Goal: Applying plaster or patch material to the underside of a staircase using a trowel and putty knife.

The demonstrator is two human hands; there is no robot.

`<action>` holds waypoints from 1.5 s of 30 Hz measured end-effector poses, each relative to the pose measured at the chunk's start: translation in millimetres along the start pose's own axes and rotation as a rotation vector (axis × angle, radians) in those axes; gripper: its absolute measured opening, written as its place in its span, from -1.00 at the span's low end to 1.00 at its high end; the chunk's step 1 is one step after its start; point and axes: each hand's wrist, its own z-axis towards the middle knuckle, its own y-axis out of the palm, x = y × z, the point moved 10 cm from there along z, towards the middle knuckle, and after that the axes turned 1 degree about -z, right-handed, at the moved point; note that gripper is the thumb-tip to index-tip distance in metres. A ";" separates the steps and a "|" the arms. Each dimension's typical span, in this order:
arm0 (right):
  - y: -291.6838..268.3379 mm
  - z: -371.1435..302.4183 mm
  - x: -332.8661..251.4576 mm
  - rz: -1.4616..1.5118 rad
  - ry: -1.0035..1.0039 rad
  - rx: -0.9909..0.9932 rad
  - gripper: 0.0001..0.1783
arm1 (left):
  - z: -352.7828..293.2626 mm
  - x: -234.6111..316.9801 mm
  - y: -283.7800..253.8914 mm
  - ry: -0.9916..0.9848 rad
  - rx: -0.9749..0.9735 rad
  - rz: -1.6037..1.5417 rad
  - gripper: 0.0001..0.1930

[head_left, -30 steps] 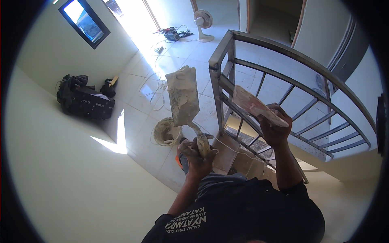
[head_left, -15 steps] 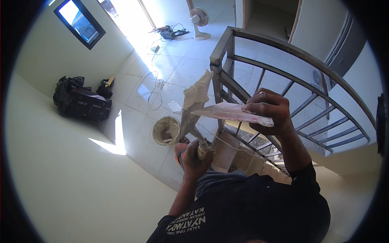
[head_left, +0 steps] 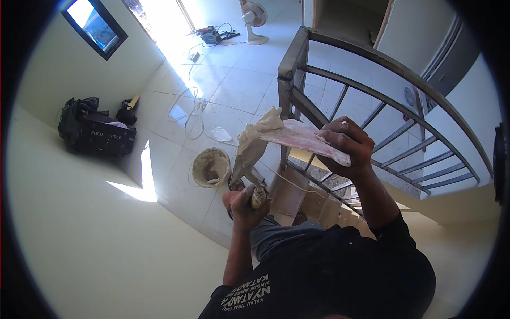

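Note:
My left hand (head_left: 245, 211) is closed around the worn handle of a trowel (head_left: 249, 162), whose wide blade points up and away from me. A thick layer of pale putty (head_left: 256, 130) lies along the blade's far end. In my right hand (head_left: 348, 146) is a flat, whitish scraper board (head_left: 311, 139) with pinkish stains, gripped at its near end. Its far end meets the putty on the trowel. Both hands are smeared with pale residue. Beyond my left hand, a putty-coated bucket (head_left: 196, 173) stands on the floor.
A metal railing (head_left: 372, 95) curves along the right, beside brown steps (head_left: 287, 195) going down. White cable (head_left: 194, 127) lies loose on the tiled floor (head_left: 226, 98). A black bag (head_left: 101, 135) sits by the left wall; a fan (head_left: 255, 24) and a dark power machine (head_left: 211, 37) stand farther off.
The scraper board has moved up against the putty, which now bunches toward the board at the blade's far end. The view has shifted slightly; both hands keep their grips.

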 end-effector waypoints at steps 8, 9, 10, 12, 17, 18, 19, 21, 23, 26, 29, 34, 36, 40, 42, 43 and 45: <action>6.1 -15.7 48.4 -0.048 0.260 0.121 -0.85 | -7.7 -35.5 -2.0 -0.027 0.030 0.011 -0.71; 8.5 -21.4 68.0 -0.058 0.390 0.064 -0.85 | -8.4 -38.0 -0.4 -0.055 0.033 -0.007 -0.64; 9.3 -28.3 88.6 -0.069 0.519 0.006 -0.85 | -9.8 -42.1 1.5 -0.083 0.036 -0.026 -0.57; 3.9 -18.5 111.3 -0.027 0.503 -0.062 -0.82 | -21.2 -65.0 7.7 -0.158 0.035 -0.085 -0.56; -3.6 9.8 165.9 0.083 0.605 -0.319 -0.70 | -41.3 -120.8 25.4 -0.350 0.056 -0.231 -0.57; -3.2 13.8 173.1 0.132 0.634 -0.331 -0.68 | -43.7 -128.6 28.7 -0.356 0.060 -0.247 -0.57; -5.6 9.7 186.3 0.163 0.670 -0.287 -0.65 | -47.3 -139.8 31.8 -0.391 0.072 -0.264 -0.58; 6.5 11.1 195.9 0.189 0.691 -0.345 -0.63 | -49.8 -150.7 37.8 -0.426 0.109 -0.325 -0.64; 15.8 8.8 207.5 0.215 0.710 -0.399 -0.62 | -52.1 -153.2 45.5 -0.411 0.108 -0.369 -0.64; 16.1 10.3 222.2 0.317 0.729 -0.346 -0.61 | -61.2 -164.8 55.8 -0.406 0.099 -0.412 -0.64; 26.4 16.6 221.0 0.226 0.756 -0.476 -0.60 | -79.2 -184.5 64.8 -0.464 0.093 -0.429 -0.63; 23.7 8.1 236.0 0.181 0.792 -0.510 -0.58 | -79.6 -193.7 68.9 -0.562 0.110 -0.477 -0.67; 16.4 1.6 238.4 0.172 0.791 -0.461 -0.58 | -75.1 -194.3 64.7 -0.550 0.109 -0.485 -0.68; -8.2 -7.1 217.2 0.208 0.772 -0.351 -0.62 | -77.9 -199.6 63.6 -0.563 0.087 -0.496 -0.68; -19.7 -25.1 200.8 0.213 0.791 -0.271 -0.64 | -75.7 -197.8 63.4 -0.514 0.091 -0.469 -0.70; -26.0 -37.2 193.6 0.217 0.810 -0.197 -0.66 | -75.8 -197.8 64.2 -0.509 0.085 -0.460 -0.70; -18.0 -74.6 175.4 0.125 0.867 -0.019 -0.72 | -76.8 -201.5 67.2 -0.530 0.084 -0.506 -0.61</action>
